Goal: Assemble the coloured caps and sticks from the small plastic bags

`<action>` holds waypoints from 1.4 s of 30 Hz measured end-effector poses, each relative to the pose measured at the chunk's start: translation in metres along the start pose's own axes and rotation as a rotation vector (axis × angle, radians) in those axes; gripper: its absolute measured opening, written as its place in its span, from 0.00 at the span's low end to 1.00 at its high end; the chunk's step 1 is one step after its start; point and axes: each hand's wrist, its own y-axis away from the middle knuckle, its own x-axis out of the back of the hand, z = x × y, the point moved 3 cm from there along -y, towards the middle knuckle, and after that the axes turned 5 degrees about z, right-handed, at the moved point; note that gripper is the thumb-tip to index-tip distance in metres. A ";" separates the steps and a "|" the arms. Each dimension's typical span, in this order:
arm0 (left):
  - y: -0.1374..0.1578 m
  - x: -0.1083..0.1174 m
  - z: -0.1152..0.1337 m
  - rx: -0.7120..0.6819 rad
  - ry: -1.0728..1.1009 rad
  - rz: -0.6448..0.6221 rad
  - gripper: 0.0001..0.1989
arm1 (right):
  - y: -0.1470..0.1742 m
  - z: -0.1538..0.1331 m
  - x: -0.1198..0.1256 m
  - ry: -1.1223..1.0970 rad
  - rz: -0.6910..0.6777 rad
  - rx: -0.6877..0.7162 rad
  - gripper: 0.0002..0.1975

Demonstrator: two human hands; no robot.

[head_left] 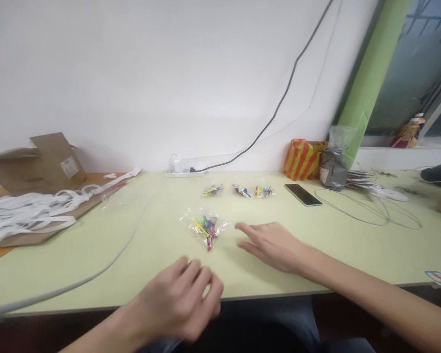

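Note:
My right hand (270, 242) reaches in from the right, low over the table. Its index finger and thumb are stretched out and apart, with nothing between them. Just left of those fingertips, not touching, lies a clear plastic bag of small colourful plastic pieces (207, 228) in yellow, green, blue and red. My left hand (185, 296) is at the table's front edge, below the bag. Its fingers curl inward, and I see nothing in them, though the palm is hidden. Farther back, three similar small bags (241, 190) lie in a row.
Behind are a power strip (185, 173) and a black phone (303, 194). A striped red and yellow bag (304, 159) stands beside a grey bag (333, 169). Looped wire (371, 218) lies at right. On the left are a cardboard box (39, 166), white straps (32, 211) and a grey cable (95, 274).

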 end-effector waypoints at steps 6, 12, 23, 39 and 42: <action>-0.049 -0.106 -0.107 0.524 0.036 -0.381 0.12 | -0.085 0.025 -0.062 -0.401 -0.079 -0.194 0.06; -0.029 -0.142 -0.154 0.730 0.213 -0.481 0.13 | -0.077 0.075 -0.069 -0.747 -0.004 -0.167 0.10; -0.030 -0.137 -0.122 0.679 0.487 -0.426 0.18 | -0.066 0.170 -0.055 -0.133 0.003 -0.592 0.18; -0.024 -0.141 -0.128 0.594 0.664 -0.394 0.14 | -0.068 0.140 -0.030 -0.836 0.123 -0.441 0.10; -0.025 -0.139 -0.130 0.602 0.679 -0.404 0.12 | -0.070 0.135 -0.015 -1.037 0.318 -0.412 0.11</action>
